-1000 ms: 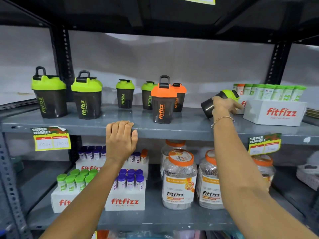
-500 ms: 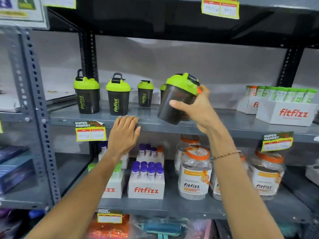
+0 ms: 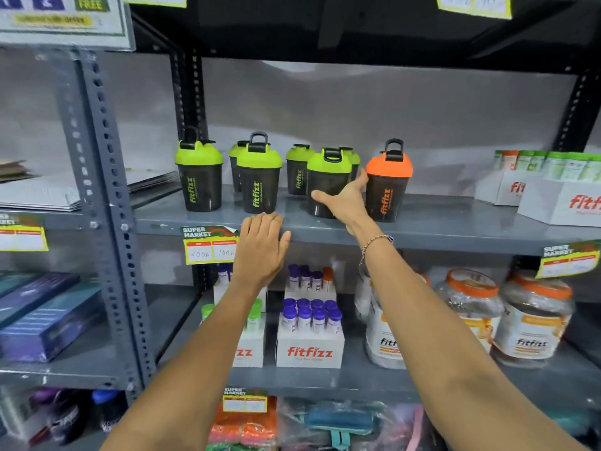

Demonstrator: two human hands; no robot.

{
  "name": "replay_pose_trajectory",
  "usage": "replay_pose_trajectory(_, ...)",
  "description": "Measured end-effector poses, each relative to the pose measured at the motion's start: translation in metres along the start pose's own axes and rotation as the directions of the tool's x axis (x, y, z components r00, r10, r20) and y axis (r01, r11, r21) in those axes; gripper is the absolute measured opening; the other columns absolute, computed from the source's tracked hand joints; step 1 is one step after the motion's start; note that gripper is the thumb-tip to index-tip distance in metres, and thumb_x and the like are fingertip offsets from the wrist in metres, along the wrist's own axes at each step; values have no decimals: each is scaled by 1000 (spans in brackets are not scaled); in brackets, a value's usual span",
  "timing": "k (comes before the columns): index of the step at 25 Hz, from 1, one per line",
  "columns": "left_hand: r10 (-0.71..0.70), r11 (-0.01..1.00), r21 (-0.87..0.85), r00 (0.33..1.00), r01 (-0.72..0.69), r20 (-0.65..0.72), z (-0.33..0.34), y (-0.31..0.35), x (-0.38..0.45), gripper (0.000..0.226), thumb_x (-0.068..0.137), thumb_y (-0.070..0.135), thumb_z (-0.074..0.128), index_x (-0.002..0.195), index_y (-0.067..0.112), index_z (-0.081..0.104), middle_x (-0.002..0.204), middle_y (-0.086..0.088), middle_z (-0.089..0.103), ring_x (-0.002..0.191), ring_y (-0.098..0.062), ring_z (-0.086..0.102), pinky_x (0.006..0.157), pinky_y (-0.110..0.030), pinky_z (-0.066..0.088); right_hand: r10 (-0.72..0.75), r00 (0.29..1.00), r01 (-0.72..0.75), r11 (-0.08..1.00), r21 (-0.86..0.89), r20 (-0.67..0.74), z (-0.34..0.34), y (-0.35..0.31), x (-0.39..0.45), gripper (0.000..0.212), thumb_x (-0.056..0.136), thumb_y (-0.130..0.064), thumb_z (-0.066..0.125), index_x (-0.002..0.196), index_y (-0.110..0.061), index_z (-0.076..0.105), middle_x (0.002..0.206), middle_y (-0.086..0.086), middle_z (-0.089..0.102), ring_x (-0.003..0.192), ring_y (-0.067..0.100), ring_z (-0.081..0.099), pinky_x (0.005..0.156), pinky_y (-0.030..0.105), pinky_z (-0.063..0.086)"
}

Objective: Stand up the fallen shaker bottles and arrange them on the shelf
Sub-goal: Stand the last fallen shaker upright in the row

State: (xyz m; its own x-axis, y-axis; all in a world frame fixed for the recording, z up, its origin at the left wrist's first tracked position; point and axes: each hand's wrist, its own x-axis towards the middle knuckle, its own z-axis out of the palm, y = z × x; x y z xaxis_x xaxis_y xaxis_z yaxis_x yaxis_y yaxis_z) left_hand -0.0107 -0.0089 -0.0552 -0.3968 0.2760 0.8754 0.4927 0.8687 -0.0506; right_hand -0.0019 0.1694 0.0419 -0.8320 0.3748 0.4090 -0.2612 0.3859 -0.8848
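Observation:
Several dark shaker bottles stand upright on the grey shelf [image 3: 448,231]. Green-lidded ones are at the left [image 3: 199,172], beside it [image 3: 258,179], and smaller ones behind [image 3: 297,170]. My right hand [image 3: 346,205] wraps a green-lidded shaker [image 3: 327,177] that stands on the shelf, thumb across its front, fingers between it and the orange-lidded shaker [image 3: 388,185] to its right. My left hand [image 3: 261,245] rests flat on the shelf's front edge, holding nothing.
White Fitfizz boxes of tubes [image 3: 559,203] fill the shelf's right end. A price tag [image 3: 209,244] hangs on the front edge. Below are tube boxes [image 3: 309,348] and orange-lidded jars [image 3: 533,320]. A grey upright post [image 3: 107,222] stands at the left.
My right hand carried the green-lidded shaker from the right end, tilted in the air, and it now stands upright left of the orange one. My left hand stayed on the shelf edge.

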Motion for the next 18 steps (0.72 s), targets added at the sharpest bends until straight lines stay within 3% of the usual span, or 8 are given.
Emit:
replay_pose_trajectory(2,-1,1000,-14,1000,1,-20,2,0,-1,41,99,34,34,113,5,59,114,-10,64,105,-29,55,96,-38,33,54,996,-53,998,-31,64,2,6,2,126,73,-19,79,148,-6,-22,161,16,7,147,26,19,115,36,22)
replay_pose_trajectory(5,11,1000,-28,999,-13,-49,5,-2,-2,39,99,33,36,113,5,59,114,-11,63,105,-30,55,96,-38,34,55,995,-49,996,-77,81,2,10,5,126,73,-17,79,147,-4,-22,160,18,9,145,29,21,112,35,25)
replay_pose_trajectory(9,26,998,-49,997,-30,-69,6,-4,-3,37,98,31,39,113,4,59,114,-11,63,104,-30,56,95,-38,35,30,999,-23,984,-178,38,7,9,4,134,64,-38,86,148,-3,-12,160,17,9,146,30,18,117,41,22)
replay_pose_trajectory(11,46,998,-48,996,-50,-77,7,-6,-4,37,99,31,39,114,4,59,114,-11,63,105,-30,55,96,-38,35,77,994,-70,993,-91,81,4,9,7,126,72,-30,81,148,-6,-16,159,17,14,142,24,25,110,34,26)
replay_pose_trajectory(13,57,997,-52,996,-61,-72,8,-8,-4,38,99,32,39,116,4,59,115,-10,63,107,-29,55,97,-39,35,75,993,-72,997,-39,92,1,11,7,116,73,-18,80,148,-8,-8,153,17,29,134,22,35,101,29,30)
replay_pose_trajectory(16,58,996,-70,997,-62,-55,8,-10,-4,38,100,32,38,118,5,57,118,-9,62,110,-29,54,99,-40,36,4,1000,-2,988,-154,17,5,10,3,116,64,-29,87,145,-6,7,151,16,31,139,27,33,114,38,30)
replay_pose_trajectory(18,56,995,-84,997,-61,-59,9,-9,-5,37,100,31,37,118,6,57,118,-9,62,111,-29,53,99,-39,37,15,999,-10,985,-174,30,6,10,3,117,65,-32,86,145,-6,5,151,13,31,136,26,35,113,41,31)
